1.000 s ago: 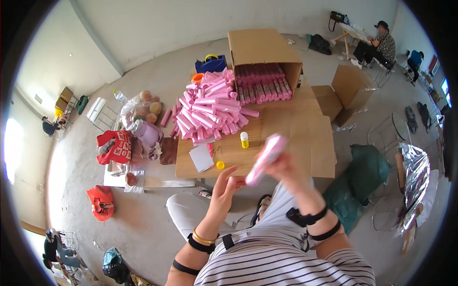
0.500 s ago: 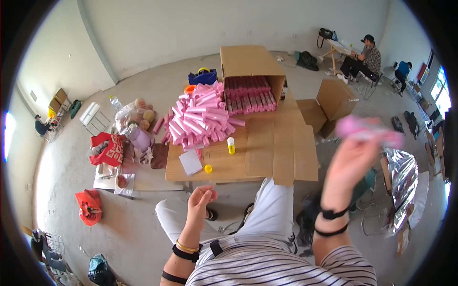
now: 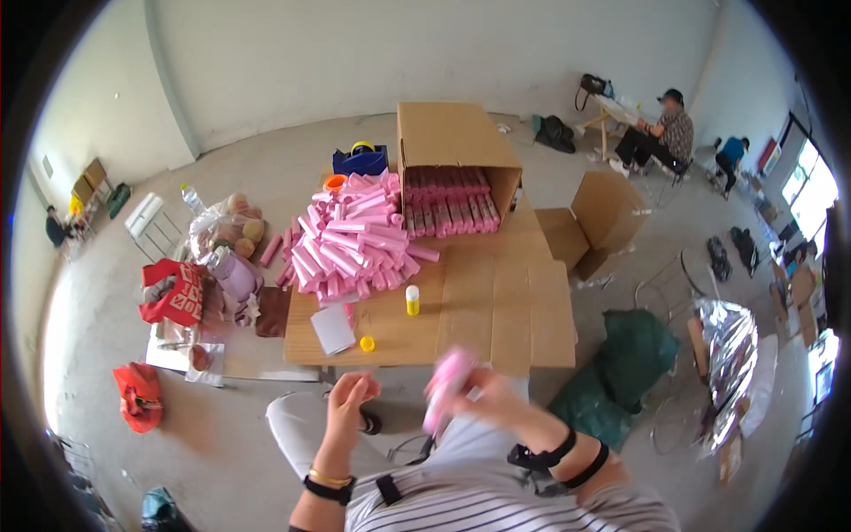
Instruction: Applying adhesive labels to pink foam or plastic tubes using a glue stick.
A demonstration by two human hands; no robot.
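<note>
My right hand (image 3: 490, 396) grips a pink roll (image 3: 449, 388), smeared by motion, in front of the table's near edge. To its left, my left hand (image 3: 351, 393) is closed in a pinch; whatever is between its fingertips is too small to make out. Beyond them, on the wooden table (image 3: 306, 352), rises a loose pile of pink rolls (image 3: 350, 244). An upright yellow-and-white glue stick (image 3: 412, 301) stands nearer me. A yellow cap (image 3: 367, 343) lies beside a white sheet of paper (image 3: 332, 330).
An open cardboard box (image 3: 461, 133) on its side holds stacked pink rolls. A blue tape dispenser (image 3: 359, 160) stands behind the pile. Flattened cardboard (image 3: 505, 332) covers the table's right part. Bags, including a red one (image 3: 174, 293), sit left. People work farther off.
My right hand has swung from the far right in toward my left hand, carrying the pink roll. My left hand keeps its pinch. The whole view has shifted slightly.
</note>
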